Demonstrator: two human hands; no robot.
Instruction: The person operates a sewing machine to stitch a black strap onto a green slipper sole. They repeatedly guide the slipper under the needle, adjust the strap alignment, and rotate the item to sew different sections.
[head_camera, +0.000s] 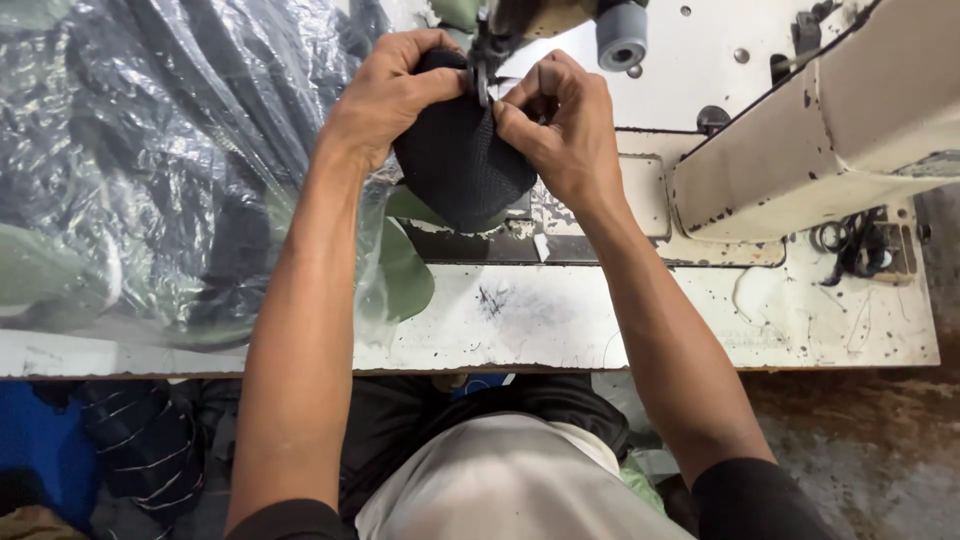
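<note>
The needle area of the sewing machine (800, 130) was cut off at the top edge and partly hidden behind the fingers, so the stitching point could not be made out. The dark mesh piece (460, 160) sat between both hands, over the machine bed on the desk (600, 320). The left hand (390, 95) had its grip clamped on the piece's upper left edge; the right hand (560, 125) pinched its upper right edge. A clear plastic bag (150, 160) of dark and green pieces lay just left

The dark piece (462, 160) is matt, woven mesh cloth. The sewing machine (800, 150) is cream-painted metal, chipped and scuffed. The bag (150, 150) is glossy, crinkled clear plastic. The table (620, 320) is worn, scratched white.
</note>
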